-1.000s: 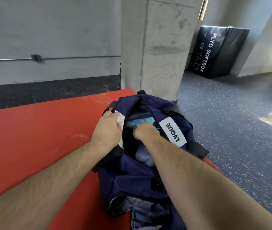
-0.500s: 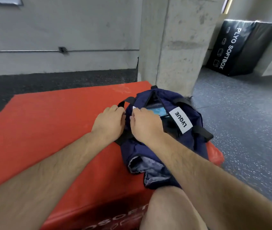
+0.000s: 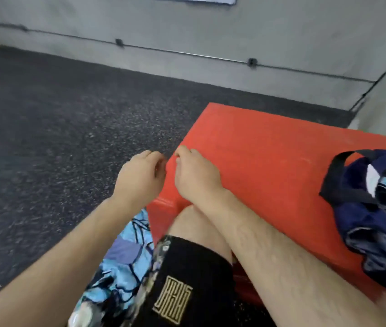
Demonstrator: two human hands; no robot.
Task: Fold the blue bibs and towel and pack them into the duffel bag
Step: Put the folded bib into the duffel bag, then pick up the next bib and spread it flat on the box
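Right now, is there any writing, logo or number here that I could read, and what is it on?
Nothing reads clearly in this view.
Gold emblem on the black shorts: maze-like strokes, perhaps letters, too stylised to read.
White label on the navy duffel bag: blurred, no lettering legible.
Blue patterned cloth: only drawn lines, no words.
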